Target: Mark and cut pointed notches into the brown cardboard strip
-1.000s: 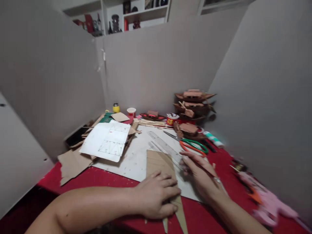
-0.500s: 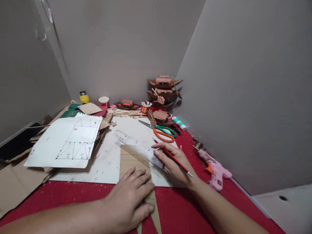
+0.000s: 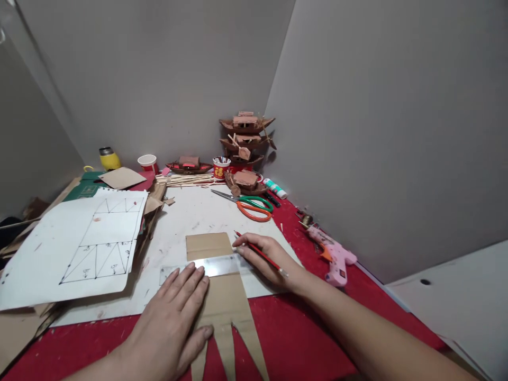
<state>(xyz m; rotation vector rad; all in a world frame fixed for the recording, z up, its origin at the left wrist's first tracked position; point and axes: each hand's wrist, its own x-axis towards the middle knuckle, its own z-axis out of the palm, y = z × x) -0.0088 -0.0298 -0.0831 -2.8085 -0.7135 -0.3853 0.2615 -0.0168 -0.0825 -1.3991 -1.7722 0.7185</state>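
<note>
A brown cardboard piece (image 3: 227, 296) with pointed strips cut at its near end lies partly on a white sheet (image 3: 178, 217) and partly on the red table cover. Across it rests a clear ruler (image 3: 217, 266). My left hand (image 3: 178, 301) is spread flat over the ruler's left part and the cardboard, fingers stretched out. A red pencil (image 3: 262, 255) is held in my right hand (image 3: 270, 262), its tip pointing up and left. The right fingers are at the ruler's right part, by the cardboard's right edge.
Green-and-orange scissors (image 3: 250, 203) lie beyond the ruler. A pink glue gun (image 3: 333, 256) is at the right. A paper with a drawn truss (image 3: 79, 238) lies left on stacked cardboard. Behind are stacked model boats (image 3: 246, 137), thin sticks (image 3: 186, 181) and a red cup (image 3: 221, 168).
The ruler has gone from slanting in my right hand to lying across the cardboard. My left hand has shifted left onto the ruler. The whole view has turned right.
</note>
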